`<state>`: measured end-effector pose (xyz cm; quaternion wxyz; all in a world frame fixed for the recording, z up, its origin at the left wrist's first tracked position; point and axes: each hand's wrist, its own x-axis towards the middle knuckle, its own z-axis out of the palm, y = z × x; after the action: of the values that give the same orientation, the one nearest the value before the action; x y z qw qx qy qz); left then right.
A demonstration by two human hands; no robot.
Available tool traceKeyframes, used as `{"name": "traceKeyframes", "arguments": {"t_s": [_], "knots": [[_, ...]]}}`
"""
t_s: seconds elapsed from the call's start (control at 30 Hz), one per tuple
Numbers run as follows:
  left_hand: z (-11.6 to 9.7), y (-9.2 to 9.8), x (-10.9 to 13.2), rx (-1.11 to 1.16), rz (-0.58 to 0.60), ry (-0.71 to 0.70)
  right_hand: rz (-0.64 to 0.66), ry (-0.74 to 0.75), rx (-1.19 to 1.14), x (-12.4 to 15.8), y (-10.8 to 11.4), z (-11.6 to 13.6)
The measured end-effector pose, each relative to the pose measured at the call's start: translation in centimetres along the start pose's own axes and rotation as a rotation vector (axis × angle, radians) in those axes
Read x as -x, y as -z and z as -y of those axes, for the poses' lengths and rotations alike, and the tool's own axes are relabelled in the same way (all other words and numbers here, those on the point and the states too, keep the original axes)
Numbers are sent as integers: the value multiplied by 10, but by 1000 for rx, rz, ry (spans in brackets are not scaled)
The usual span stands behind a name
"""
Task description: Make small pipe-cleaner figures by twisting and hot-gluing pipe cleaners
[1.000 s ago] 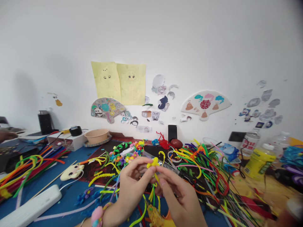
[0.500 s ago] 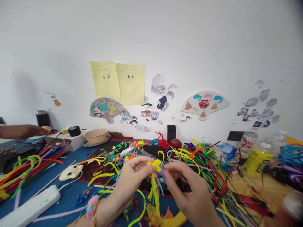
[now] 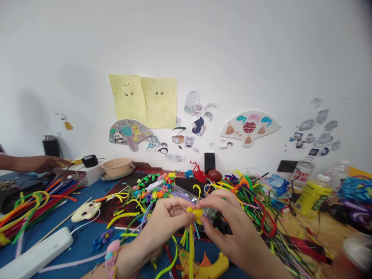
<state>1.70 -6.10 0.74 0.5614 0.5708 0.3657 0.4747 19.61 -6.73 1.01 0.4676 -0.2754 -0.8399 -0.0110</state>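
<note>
A fuzzy yellow pipe-cleaner knot (image 3: pixel 195 214) is held in the air at the centre of the view, between the left hand (image 3: pixel 165 223) and the right hand (image 3: pixel 229 224). The fingers of both hands are curled together and clamped on it from either side. Long yellow, green and blue pipe-cleaner strands (image 3: pixel 191 248) hang down from the knot. A pink pom-pom wristband (image 3: pixel 112 254) is worn on the left wrist. Below the hands, a yellow plastic glue gun (image 3: pixel 215 266) lies on a blue tabletop (image 3: pixel 80 242). A long white power strip (image 3: pixel 37 252) is placed at the lower left, and a cream mask-shaped cutout (image 3: pixel 85 212) lies beyond it.

Just beyond the hands, colourful pipe-cleaner flowers (image 3: pixel 157 188) are heaped on the left, and a dense tangle of loose multicoloured pipe cleaners (image 3: pixel 255 205) is spread on the right. A pile of orange, red and green pipe cleaners (image 3: pixel 31 211) lies at the far left, where a co-worker's hand (image 3: pixel 43 164) is seen reaching over the table. A tan plastic bowl (image 3: pixel 116 167), an upright black phone (image 3: pixel 209 162) and a yellow plastic bottle (image 3: pixel 313 195) stand farther back. Two pale yellow paper sheets (image 3: pixel 143 101) and a paper fan (image 3: pixel 249 128) are fixed to the white wall (image 3: pixel 232 50).
</note>
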Motion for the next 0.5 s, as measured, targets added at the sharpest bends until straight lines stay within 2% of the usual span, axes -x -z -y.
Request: {"name": "traceKeyframes", "arguments": {"t_s": [0.5], "knots": [[2,-2,-2,22,8,20,-52,151,167,-1,-6,3]]}}
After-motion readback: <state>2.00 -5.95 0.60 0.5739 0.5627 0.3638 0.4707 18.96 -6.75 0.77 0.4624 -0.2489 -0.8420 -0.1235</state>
